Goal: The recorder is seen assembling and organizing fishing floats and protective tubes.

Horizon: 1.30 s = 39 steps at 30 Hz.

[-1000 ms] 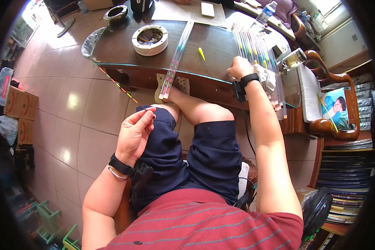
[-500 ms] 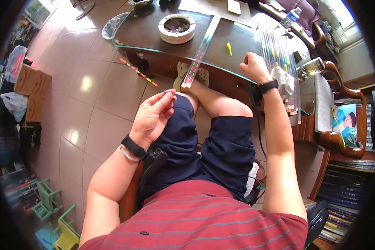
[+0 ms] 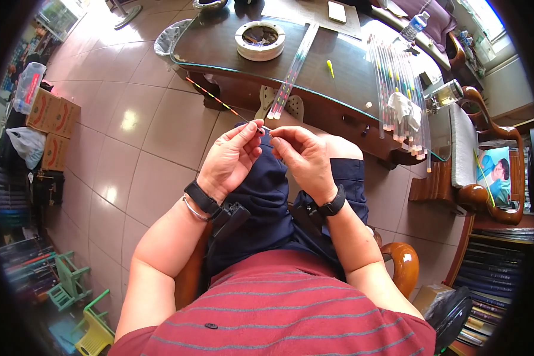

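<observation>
Striped thin rod [image 3: 219,101] pinched in the left hand [image 3: 228,159], above the navy shorts [image 3: 261,199], with the right hand [image 3: 305,159] close by.
Handling looks under way rather than finished, since the rod is in hand and not laid down; how much is left does not show. Left thumb and forefinger are clamped on its near end, and its banded length points up and left over the tiled floor [image 3: 163,160]. Right thumb and forefinger are drawn together just beside; whether anything thin lies between them is too small to tell. Farther out, a glass-topped table [image 3: 353,92] bears a bundle of clear tubes [image 3: 393,83].
</observation>
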Each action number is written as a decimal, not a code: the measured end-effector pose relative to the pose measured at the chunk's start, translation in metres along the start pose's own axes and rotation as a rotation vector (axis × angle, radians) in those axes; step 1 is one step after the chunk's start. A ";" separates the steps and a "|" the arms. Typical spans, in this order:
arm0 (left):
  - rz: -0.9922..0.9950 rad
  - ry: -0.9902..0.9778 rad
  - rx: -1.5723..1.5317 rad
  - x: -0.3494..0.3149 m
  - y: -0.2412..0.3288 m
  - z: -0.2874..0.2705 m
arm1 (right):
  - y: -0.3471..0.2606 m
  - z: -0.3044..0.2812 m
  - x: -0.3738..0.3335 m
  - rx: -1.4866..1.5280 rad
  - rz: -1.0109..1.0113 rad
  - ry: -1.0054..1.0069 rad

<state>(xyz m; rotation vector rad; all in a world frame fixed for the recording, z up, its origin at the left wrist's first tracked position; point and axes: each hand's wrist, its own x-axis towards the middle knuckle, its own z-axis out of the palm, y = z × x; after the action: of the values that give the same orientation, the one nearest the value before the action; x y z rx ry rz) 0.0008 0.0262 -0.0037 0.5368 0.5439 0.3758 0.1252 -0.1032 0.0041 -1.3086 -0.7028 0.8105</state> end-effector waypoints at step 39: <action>0.086 -0.113 0.078 -0.003 -0.001 0.005 | 0.002 0.008 0.001 0.520 0.169 -0.124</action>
<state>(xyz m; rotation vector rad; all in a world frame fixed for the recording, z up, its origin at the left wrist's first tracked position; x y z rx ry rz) 0.0012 0.0220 0.0007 0.6540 0.4288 0.4047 0.1193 -0.0982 0.0035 -0.8567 -0.4373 1.1312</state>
